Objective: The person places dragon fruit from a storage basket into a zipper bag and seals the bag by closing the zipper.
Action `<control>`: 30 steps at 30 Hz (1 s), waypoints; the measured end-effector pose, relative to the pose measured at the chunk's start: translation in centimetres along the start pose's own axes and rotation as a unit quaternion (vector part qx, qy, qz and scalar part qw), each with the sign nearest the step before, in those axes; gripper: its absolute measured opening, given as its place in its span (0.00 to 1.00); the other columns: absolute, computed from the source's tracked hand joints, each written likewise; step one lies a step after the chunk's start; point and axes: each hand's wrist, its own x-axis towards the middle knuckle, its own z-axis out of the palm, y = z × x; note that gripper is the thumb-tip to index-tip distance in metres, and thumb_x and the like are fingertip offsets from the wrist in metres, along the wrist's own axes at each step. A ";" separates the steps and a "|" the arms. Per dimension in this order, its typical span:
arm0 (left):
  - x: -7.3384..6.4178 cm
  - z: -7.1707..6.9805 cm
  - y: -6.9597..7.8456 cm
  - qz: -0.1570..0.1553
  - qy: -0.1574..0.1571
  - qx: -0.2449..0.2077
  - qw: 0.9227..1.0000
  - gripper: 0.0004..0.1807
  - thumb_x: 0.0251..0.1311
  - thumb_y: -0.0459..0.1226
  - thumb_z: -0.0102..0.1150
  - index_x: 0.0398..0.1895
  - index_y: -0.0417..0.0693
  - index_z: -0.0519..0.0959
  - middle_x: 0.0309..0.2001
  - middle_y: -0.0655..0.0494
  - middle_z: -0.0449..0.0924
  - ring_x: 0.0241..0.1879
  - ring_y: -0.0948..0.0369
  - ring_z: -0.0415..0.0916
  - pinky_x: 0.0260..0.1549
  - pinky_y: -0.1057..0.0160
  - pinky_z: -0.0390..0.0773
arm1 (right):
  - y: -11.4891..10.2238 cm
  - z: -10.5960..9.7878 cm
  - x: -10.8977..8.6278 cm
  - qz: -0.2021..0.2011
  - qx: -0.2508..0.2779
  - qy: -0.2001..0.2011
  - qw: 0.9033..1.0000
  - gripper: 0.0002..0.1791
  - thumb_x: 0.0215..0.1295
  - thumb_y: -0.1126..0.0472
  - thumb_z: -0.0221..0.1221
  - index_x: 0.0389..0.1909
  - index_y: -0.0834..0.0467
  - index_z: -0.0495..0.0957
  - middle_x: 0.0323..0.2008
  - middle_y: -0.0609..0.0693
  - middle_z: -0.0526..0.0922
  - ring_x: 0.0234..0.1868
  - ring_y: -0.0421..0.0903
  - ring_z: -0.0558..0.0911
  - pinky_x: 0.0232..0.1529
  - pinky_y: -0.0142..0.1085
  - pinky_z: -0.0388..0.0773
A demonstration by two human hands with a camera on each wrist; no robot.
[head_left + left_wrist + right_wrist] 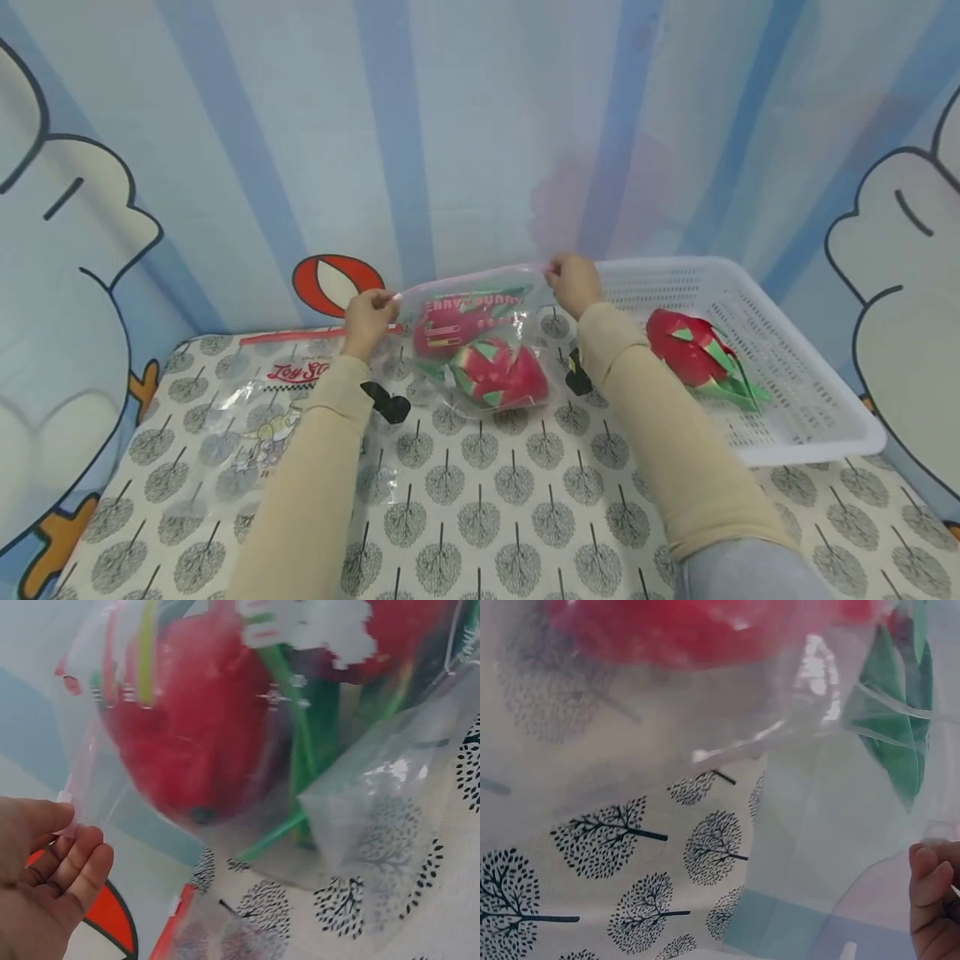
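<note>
A clear zip bag (472, 398) with a pink top edge hangs between my two hands, its front printed with pink lettering. Two red dragon fruit models with green leaves are inside it, one (501, 373) in front and one (442, 325) behind. At the bag's upper left corner, by a white slider, my left hand (369, 319) pinches the edge between thumb and fingers. My right hand (574, 285) pinches the upper right corner. In the left wrist view the red fruit (195, 727) shows through the plastic beside the left hand (52, 877).
A white plastic basket (813, 454) at the right holds another dragon fruit model (686, 346). Flat on the tree-patterned cloth (480, 525) at the left lies a second clear bag (225, 433) with a red zip edge, partly under my left forearm. A striped curtain (480, 125) stands behind.
</note>
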 end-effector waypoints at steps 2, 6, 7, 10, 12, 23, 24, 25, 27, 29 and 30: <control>-0.1 0.4 -0.3 0.003 -0.001 0.005 1.000 0.17 0.70 0.41 0.49 0.55 0.39 0.76 0.49 0.41 0.80 0.48 0.50 0.79 0.43 0.58 0.78 | 0.2 0.2 0.0 -0.004 -0.022 0.002 1.000 0.11 0.71 0.62 0.51 0.44 0.66 0.77 0.42 0.62 0.83 0.42 0.55 0.80 0.47 0.44 0.79; -0.5 0.9 -0.7 0.015 0.011 0.013 1.000 0.18 0.69 0.39 0.50 0.56 0.39 0.76 0.49 0.40 0.79 0.47 0.49 0.79 0.40 0.58 0.77 | 0.7 0.5 -0.1 -0.016 -0.048 0.001 0.999 0.14 0.72 0.63 0.49 0.48 0.68 0.76 0.46 0.65 0.82 0.46 0.59 0.81 0.52 0.48 0.78; -0.5 0.9 -0.8 0.020 0.015 0.013 1.000 0.18 0.69 0.39 0.50 0.57 0.39 0.75 0.49 0.39 0.79 0.47 0.49 0.79 0.40 0.58 0.77 | 0.8 0.6 -0.1 -0.016 -0.049 -0.001 0.999 0.16 0.72 0.62 0.48 0.51 0.69 0.75 0.48 0.65 0.81 0.48 0.59 0.81 0.53 0.48 0.77; -0.7 0.8 -0.8 0.026 0.018 0.007 0.999 0.21 0.68 0.39 0.50 0.61 0.40 0.72 0.51 0.39 0.77 0.48 0.48 0.79 0.38 0.58 0.77 | 1.1 0.5 -0.1 -0.003 -0.031 -0.016 0.999 0.19 0.73 0.60 0.47 0.56 0.68 0.72 0.51 0.65 0.80 0.47 0.58 0.81 0.50 0.46 0.79; -0.7 0.6 -0.8 0.028 0.014 0.003 1.000 0.23 0.68 0.39 0.50 0.64 0.42 0.69 0.52 0.40 0.77 0.48 0.48 0.79 0.36 0.59 0.77 | 1.3 0.3 -0.1 0.010 -0.012 -0.028 0.999 0.20 0.74 0.58 0.46 0.59 0.67 0.70 0.51 0.65 0.80 0.44 0.56 0.82 0.44 0.42 0.81; -0.9 -0.4 -1.0 0.034 -0.018 0.016 0.999 0.23 0.69 0.39 0.49 0.65 0.43 0.67 0.53 0.40 0.76 0.48 0.48 0.79 0.37 0.60 0.77 | 1.6 -0.5 -0.1 0.015 0.000 -0.042 0.999 0.22 0.74 0.57 0.46 0.63 0.65 0.67 0.56 0.65 0.77 0.46 0.56 0.82 0.49 0.44 0.81; -0.8 -0.5 -0.9 0.034 -0.016 0.018 0.999 0.23 0.69 0.39 0.50 0.65 0.43 0.68 0.52 0.41 0.76 0.48 0.48 0.79 0.37 0.60 0.76 | 1.6 -0.5 -0.1 0.015 0.000 -0.043 0.999 0.23 0.74 0.57 0.46 0.63 0.65 0.67 0.56 0.65 0.77 0.47 0.57 0.82 0.50 0.45 0.80; -0.8 -0.6 -0.9 0.034 -0.015 0.020 0.999 0.23 0.69 0.39 0.50 0.65 0.43 0.68 0.51 0.41 0.77 0.47 0.48 0.78 0.37 0.60 0.75 | 1.5 -0.6 0.0 0.013 -0.003 -0.042 0.999 0.23 0.74 0.57 0.46 0.63 0.65 0.67 0.56 0.66 0.77 0.47 0.57 0.82 0.51 0.45 0.80; -0.7 -0.7 -0.8 0.036 -0.015 0.025 0.999 0.23 0.68 0.39 0.50 0.64 0.43 0.68 0.51 0.41 0.77 0.47 0.49 0.77 0.38 0.60 0.75 | 1.4 -0.8 0.0 0.010 -0.003 -0.039 0.999 0.23 0.74 0.57 0.47 0.63 0.65 0.67 0.56 0.66 0.77 0.47 0.57 0.82 0.51 0.46 0.80; -0.7 -1.0 -0.7 0.037 -0.017 0.029 0.999 0.23 0.68 0.40 0.50 0.64 0.43 0.68 0.52 0.41 0.76 0.49 0.49 0.75 0.39 0.58 0.75 | 1.2 -1.0 0.0 0.008 -0.005 -0.037 0.999 0.22 0.74 0.57 0.47 0.63 0.65 0.67 0.56 0.66 0.77 0.47 0.57 0.82 0.52 0.47 0.79; -0.7 -1.1 -0.6 0.039 -0.019 0.032 0.999 0.23 0.68 0.40 0.51 0.64 0.43 0.68 0.52 0.41 0.76 0.50 0.49 0.74 0.41 0.57 0.75 | 1.1 -1.1 0.1 0.007 -0.006 -0.035 0.999 0.22 0.74 0.56 0.47 0.63 0.64 0.67 0.56 0.65 0.77 0.47 0.57 0.82 0.52 0.47 0.79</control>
